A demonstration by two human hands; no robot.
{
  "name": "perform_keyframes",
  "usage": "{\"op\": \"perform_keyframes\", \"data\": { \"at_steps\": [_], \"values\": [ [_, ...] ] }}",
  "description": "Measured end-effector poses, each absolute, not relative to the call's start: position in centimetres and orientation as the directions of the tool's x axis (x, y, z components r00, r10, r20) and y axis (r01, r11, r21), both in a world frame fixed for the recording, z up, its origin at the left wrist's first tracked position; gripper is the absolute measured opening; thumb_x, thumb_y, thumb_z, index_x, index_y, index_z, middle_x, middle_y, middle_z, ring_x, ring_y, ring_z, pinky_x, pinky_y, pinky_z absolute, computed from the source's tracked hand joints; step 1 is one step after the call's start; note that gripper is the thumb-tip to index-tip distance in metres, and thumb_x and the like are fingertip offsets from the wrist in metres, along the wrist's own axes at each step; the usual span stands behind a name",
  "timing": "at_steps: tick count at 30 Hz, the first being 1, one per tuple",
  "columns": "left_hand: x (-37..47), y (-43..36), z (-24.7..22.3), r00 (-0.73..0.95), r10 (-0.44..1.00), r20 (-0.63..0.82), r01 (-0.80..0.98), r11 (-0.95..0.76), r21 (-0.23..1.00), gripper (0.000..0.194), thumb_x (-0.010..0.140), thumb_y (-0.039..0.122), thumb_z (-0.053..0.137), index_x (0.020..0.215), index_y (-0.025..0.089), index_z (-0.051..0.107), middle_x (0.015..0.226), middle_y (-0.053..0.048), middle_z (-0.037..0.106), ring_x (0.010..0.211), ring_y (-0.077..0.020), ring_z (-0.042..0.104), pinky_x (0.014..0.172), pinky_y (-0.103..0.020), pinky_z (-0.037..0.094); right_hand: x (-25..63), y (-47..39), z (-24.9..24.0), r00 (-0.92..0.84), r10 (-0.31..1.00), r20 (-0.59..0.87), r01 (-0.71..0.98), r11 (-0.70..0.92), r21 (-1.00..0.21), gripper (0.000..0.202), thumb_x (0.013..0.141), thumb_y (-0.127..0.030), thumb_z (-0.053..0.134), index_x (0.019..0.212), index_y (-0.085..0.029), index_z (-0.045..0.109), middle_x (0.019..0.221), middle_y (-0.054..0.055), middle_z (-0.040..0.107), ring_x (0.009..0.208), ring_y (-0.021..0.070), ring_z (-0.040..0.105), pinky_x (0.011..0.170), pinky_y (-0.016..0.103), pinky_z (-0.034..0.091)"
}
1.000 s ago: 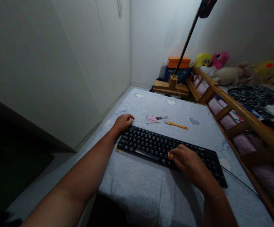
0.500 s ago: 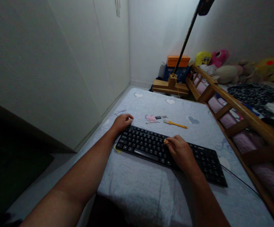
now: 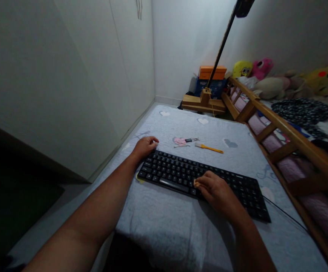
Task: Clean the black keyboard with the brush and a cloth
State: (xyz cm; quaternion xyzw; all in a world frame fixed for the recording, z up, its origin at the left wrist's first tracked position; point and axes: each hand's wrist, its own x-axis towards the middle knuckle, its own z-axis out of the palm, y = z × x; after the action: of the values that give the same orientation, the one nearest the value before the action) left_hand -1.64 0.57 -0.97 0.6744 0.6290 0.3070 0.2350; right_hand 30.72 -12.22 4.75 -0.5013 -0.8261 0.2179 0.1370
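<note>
A black keyboard (image 3: 172,172) lies at a slant on the light blue, heart-patterned blanket (image 3: 158,211). At its far left corner rests my left hand (image 3: 145,146), fingers curled and touching that corner. My right hand (image 3: 214,189) is over the keyboard's middle, fingertips pinched on a small crumpled tan piece (image 3: 197,183), perhaps cloth or sponge. That piece meets the keys near the right end of the space bar. Under my right hand some keys are hidden. Beyond the keyboard lie a yellow-handled brush (image 3: 210,148), a dark-gripped thin tool (image 3: 190,140) and a cotton swab (image 3: 182,146).
A wooden rail (image 3: 291,126) runs along the right side, with plush toys (image 3: 271,87) behind it. White cabinet doors (image 3: 96,75) stand on the left. At the back are a wooden stand (image 3: 204,101) with a dark pole and an orange box (image 3: 212,72). The keyboard's cable (image 3: 284,212) trails right.
My right hand has moved toward me and slightly left over the keys, still pinching the tan piece. My left hand stays at the keyboard's corner.
</note>
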Motion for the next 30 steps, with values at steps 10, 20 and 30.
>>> {"op": "perform_keyframes", "data": {
  "at_steps": [10, 20, 30],
  "values": [
    [-1.8, 0.8, -1.3, 0.026, 0.992, 0.123, 0.709, -0.105, 0.697, 0.037, 0.079, 0.039, 0.053, 0.098, 0.015, 0.073, 0.064, 0.0, 0.058, 0.062, -0.0168, 0.053, 0.059, -0.028, 0.038, 30.6, -13.8, 5.8, -0.53, 0.841, -0.111, 0.741, 0.396, -0.542, 0.024, 0.097, -0.018, 0.053, 0.09, -0.02, 0.076, 0.088, 0.005, 0.062, 0.082, 0.0171, 0.061, 0.072, 0.028, 0.044],
    [-1.9, 0.9, -1.5, 0.034, 0.993, 0.117, 0.709, -0.107, 0.697, 0.036, 0.078, 0.039, 0.054, 0.096, 0.015, 0.073, 0.064, 0.0, 0.059, 0.062, -0.017, 0.053, 0.06, -0.029, 0.037, 31.7, -11.2, 7.4, -0.491, 0.867, -0.081, 0.766, 0.386, -0.513, 0.023, 0.096, -0.019, 0.054, 0.087, -0.019, 0.076, 0.089, 0.006, 0.064, 0.083, 0.0187, 0.062, 0.076, 0.029, 0.047],
    [-1.5, 0.6, -0.8, 0.02, 0.994, 0.108, 0.717, -0.089, 0.692, 0.036, 0.077, 0.04, 0.054, 0.095, 0.016, 0.074, 0.061, 0.001, 0.057, 0.062, -0.0171, 0.052, 0.06, -0.029, 0.036, 31.3, -8.4, 3.0, -0.277, 0.947, 0.161, 0.843, 0.32, -0.432, 0.02, 0.096, -0.021, 0.056, 0.1, -0.017, 0.076, 0.091, 0.008, 0.064, 0.087, 0.0218, 0.065, 0.081, 0.031, 0.05]
  ]
}}
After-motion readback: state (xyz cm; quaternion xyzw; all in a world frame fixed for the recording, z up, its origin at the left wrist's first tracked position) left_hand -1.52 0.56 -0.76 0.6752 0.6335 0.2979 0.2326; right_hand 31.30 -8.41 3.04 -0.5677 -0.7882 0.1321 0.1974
